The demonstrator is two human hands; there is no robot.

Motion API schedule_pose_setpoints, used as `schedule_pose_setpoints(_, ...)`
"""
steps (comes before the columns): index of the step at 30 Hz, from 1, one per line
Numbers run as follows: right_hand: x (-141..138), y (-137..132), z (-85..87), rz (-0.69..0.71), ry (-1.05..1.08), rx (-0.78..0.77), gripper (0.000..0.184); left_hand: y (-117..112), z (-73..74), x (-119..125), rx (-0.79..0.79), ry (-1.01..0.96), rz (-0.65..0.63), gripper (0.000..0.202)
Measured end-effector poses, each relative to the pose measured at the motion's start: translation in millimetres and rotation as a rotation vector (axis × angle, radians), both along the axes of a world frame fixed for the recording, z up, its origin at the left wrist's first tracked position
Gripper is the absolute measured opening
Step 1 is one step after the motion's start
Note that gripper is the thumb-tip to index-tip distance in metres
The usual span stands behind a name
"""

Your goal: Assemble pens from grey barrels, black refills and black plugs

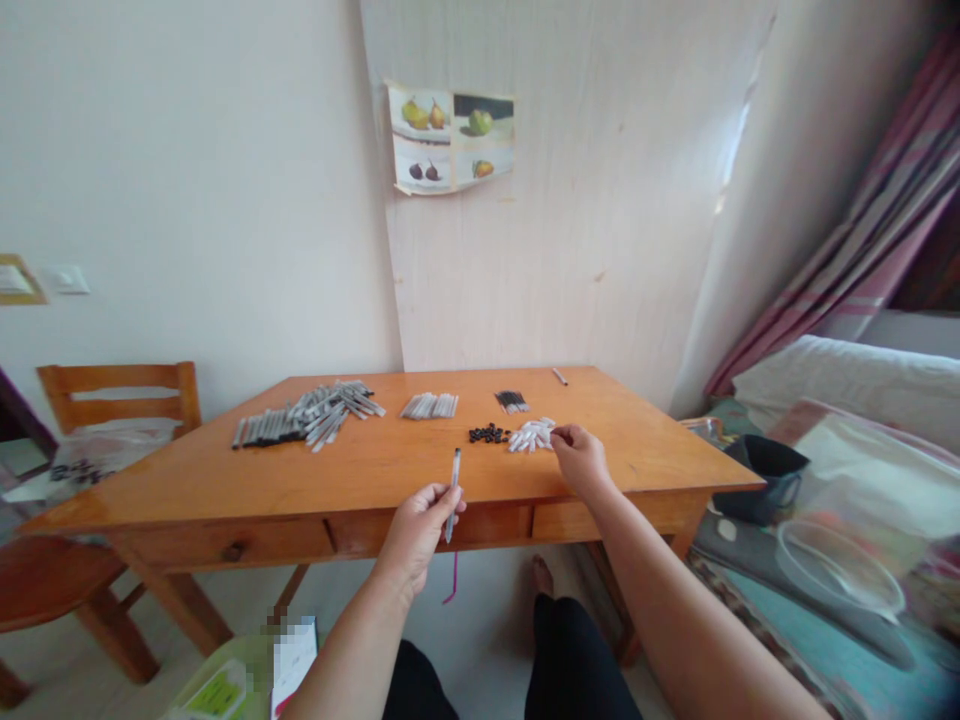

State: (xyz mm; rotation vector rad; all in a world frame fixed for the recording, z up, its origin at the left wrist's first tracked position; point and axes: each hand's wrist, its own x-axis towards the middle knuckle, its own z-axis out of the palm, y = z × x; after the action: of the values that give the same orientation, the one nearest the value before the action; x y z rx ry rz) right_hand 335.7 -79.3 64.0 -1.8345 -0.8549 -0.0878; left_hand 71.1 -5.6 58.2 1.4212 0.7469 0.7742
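Pen: Black end up and slightly tilted, the pen [453, 505] shows in front of the near edge of the table [637, 430]; if my grip slackened, I judge it could slide down and fall to the floor [480, 625].
White pieces: Lying loose on the table, the white pieces [531, 436] could scatter under a clumsy pinch.
Black bits: Just left of that heap sit the black bits [489, 434]; with so little gap, a sideways brush could mix the 2 heaps.
Far pen: Near the table's far edge, the far pen [559, 376] might roll if the table were knocked.
Left hand: My left hand [420, 525] is closed around the pen's lower part, thumb against fingers.
Right hand: My right hand [583, 458] is narrow, fingertips together at the right side of the white pieces; whether they pinch 1, I cannot tell.
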Motion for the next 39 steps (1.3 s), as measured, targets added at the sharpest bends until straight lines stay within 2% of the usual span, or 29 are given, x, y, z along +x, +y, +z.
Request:
schedule_pose_setpoints(4, 26, -2, -1.1, -0.090, -0.181, -0.258, 0.021, 4, -2.0, 2, -0.022, -0.048, 0.040, 0.038)
schedule_pose_setpoints(8, 31, 3, -0.6, -0.075, -0.277, -0.418, 0.020, 5, -0.3, 4, -0.044, -0.068, 0.043, 0.039)
schedule_pose_setpoints(12, 31, 8, -1.9, -0.035, -0.286, -0.536, 0.019, 5, 5.1, 7, -0.061, -0.083, 0.052, 0.040)
schedule_pose_setpoints(21, 27, -1, -0.7, -0.047, -0.258, -0.565, 0.017, 11, 10.4, 16, -0.086, -0.172, 0.063, 0.038)
schedule_pose_setpoints(25, 28, -7, 1.6, -0.059, -0.244, -0.564, 0.014, 20, 12.9, 24, -0.139, -0.233, 0.116, 0.040)
schedule_pose_setpoints(27, 28, -10, 1.4, -0.062, -0.220, -0.526, 0.014, 25, 15.3, 28, -0.168, -0.275, 0.166, 0.040)
schedule_pose_setpoints(30, 23, -15, -0.6, 0.000, -0.096, -0.351, 0.018, 31, 19.6, 34, -0.207, -0.328, 0.200, 0.037)
schedule_pose_setpoints(34, 0, -22, -1.3, 0.300, 0.359, 0.037, 0.028, 29, 26.0, 42, -0.249, -0.402, 0.197, 0.034)
schedule_pose_setpoints(36, -14, -25, 0.7, 0.459, 0.500, 0.206, 0.029, 26, 29.6, 45, -0.253, -0.440, 0.173, 0.033)
schedule_pose_setpoints(39, -35, -28, 5.1, 0.587, 0.595, 0.298, 0.034, 20, 35.4, 50, -0.241, -0.475, 0.137, 0.032)
